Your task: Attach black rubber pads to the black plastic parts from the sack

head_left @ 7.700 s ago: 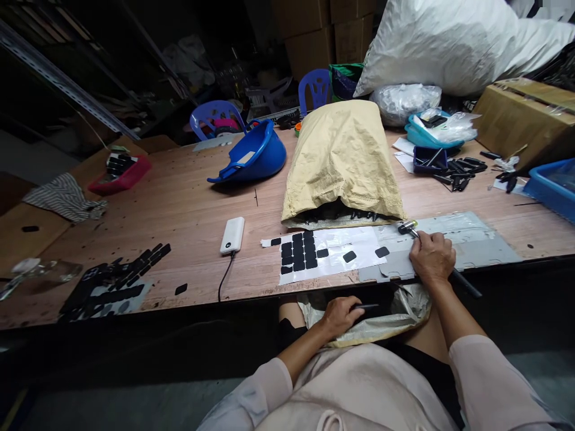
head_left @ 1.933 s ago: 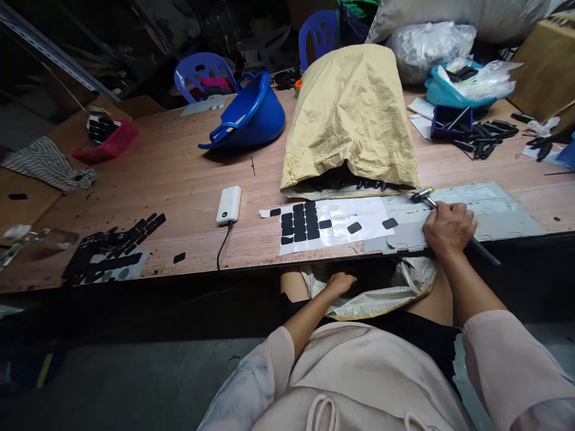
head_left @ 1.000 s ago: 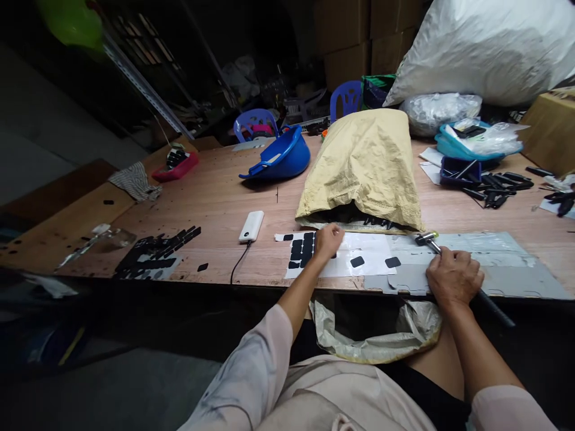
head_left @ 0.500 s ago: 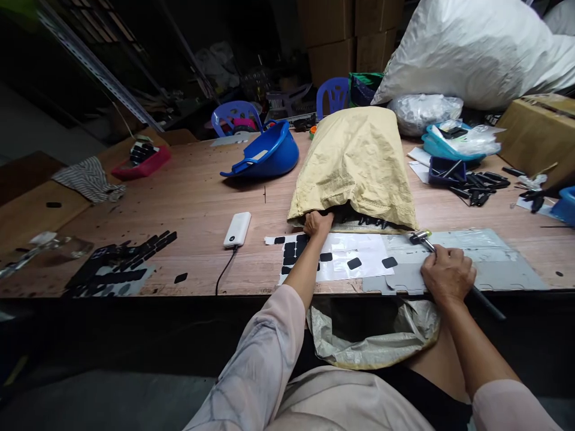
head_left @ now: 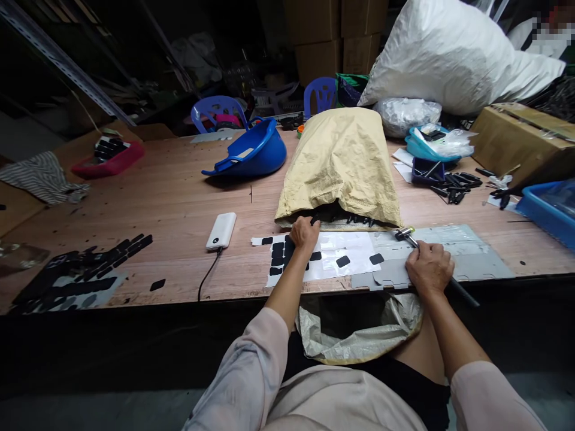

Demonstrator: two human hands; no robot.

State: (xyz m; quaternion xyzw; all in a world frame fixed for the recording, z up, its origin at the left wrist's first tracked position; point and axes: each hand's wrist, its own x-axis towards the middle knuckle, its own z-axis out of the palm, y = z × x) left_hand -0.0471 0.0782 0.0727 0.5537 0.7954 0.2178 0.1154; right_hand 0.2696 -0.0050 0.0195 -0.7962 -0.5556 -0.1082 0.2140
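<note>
My left hand (head_left: 305, 233) is at the open mouth of a yellow woven sack (head_left: 341, 161) lying on the table, its fingers closed at a small black part (head_left: 315, 220), mostly hidden by the fingers. Other black parts show inside the sack's mouth. My right hand (head_left: 430, 266) is wrapped round a hammer (head_left: 462, 293) with a metal head and dark handle, resting over a grey board (head_left: 485, 263). Between the hands lies a white sheet (head_left: 330, 269) with black rounded square stickers (head_left: 343, 261), several of them in rows beside my left forearm.
A second sack (head_left: 354, 356) hangs open at my lap below the table edge. A white power bank (head_left: 221, 231) with a cable, a blue basin (head_left: 254, 152) and black sticker strips (head_left: 90, 269) are leftward. Black handles (head_left: 458, 185), a carton (head_left: 525, 143) and a blue tray (head_left: 548, 209) are rightward.
My left hand has drawn slightly out of the sack's mouth, and a black part now shows at its fingertips. My right hand still holds the hammer. The view has shifted to the right.
</note>
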